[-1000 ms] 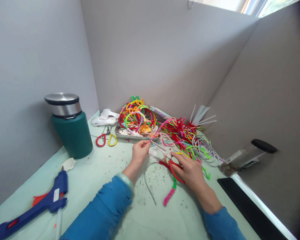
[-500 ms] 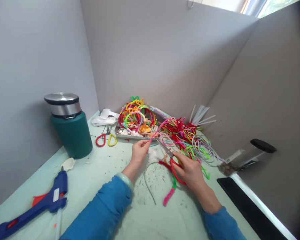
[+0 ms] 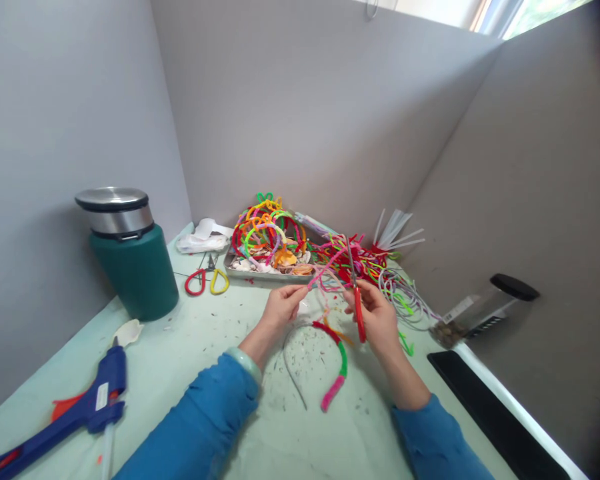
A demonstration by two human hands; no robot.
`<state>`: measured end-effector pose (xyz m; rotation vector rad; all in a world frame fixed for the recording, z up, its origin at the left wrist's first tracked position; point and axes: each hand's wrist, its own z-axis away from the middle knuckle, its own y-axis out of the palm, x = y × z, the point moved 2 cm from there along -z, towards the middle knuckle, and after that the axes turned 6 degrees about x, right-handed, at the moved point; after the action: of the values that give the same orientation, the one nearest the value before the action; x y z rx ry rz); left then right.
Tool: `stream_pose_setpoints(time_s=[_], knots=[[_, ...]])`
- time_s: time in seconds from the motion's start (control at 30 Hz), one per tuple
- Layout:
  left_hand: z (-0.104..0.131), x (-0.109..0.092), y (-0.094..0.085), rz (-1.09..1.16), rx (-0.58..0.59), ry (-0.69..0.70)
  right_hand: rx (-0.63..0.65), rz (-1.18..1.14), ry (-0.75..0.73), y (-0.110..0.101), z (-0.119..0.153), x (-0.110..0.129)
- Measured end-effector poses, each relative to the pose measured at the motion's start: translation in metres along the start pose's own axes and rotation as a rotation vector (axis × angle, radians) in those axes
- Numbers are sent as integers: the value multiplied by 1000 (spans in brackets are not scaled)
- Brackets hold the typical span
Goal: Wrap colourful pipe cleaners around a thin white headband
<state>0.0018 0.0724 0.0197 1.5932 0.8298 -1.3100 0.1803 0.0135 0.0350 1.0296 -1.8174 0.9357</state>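
My left hand (image 3: 283, 305) pinches the near end of a pink pipe cleaner (image 3: 324, 269), which slants up and to the right in front of the tray. In my right hand (image 3: 379, 312) is a pair of red-handled scissors (image 3: 359, 303), held upright with the blades pointing away and looking closed. Between and below my hands lies a headband (image 3: 341, 357), partly wrapped in red, green and pink fuzzy pipe cleaner; its left half is bare thin grey band. A yellow-orange pipe cleaner (image 3: 337, 331) lies near the right hand.
A metal tray (image 3: 253, 274) holds shells and colourful wrapped headbands (image 3: 265, 230). To its right is a heap of pipe cleaners (image 3: 360, 257). On the left stand a green flask (image 3: 135, 270), a blue glue gun (image 3: 100, 393) and small pliers (image 3: 210, 270). A clear jar (image 3: 473, 317) lies right.
The scissors have swung from pointing left at the pink pipe cleaner to upright in my right hand. My left hand still pinches the pipe cleaner. The view has shifted slightly.
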Motion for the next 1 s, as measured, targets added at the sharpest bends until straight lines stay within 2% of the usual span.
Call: stream_pose_setpoints(time_s=[0.17,0.33,0.6,0.8,1.0], knots=[[3,4,7,-77,95,-8,-131,-250,68,17,-19,13],[3,7,9,-139,162,28,-166,-316,128,23,-19,3],[-2,12,4,-108,190,-20,-235,-323,66,10,-17,0],[-3,10,1,80,250,-31,-279,-312,97,1,-17,-4],[-1,9,-1,234,334,-110,-238,-221,86,-2,-16,-7]])
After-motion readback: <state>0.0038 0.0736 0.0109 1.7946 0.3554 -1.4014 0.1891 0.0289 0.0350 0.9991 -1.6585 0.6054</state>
